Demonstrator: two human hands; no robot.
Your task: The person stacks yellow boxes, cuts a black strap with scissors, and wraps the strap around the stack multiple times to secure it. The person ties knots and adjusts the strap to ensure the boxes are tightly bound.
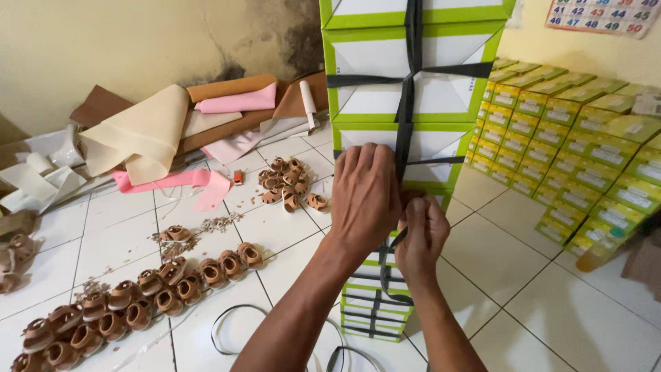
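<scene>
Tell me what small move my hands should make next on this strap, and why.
Probably pull the strap end snug with your right hand while your left hand keeps pressing the boxes. The band already crosses the stack, yet a slack loop hangs below your right hand.

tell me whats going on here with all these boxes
A person is tying a stack of green and white boxes with black strap. The left hand presses flat on the stack while the right hand pinches the strap. Small brown sandals lie in rows on the tiled floor, and more boxes are stacked by the wall.
</scene>
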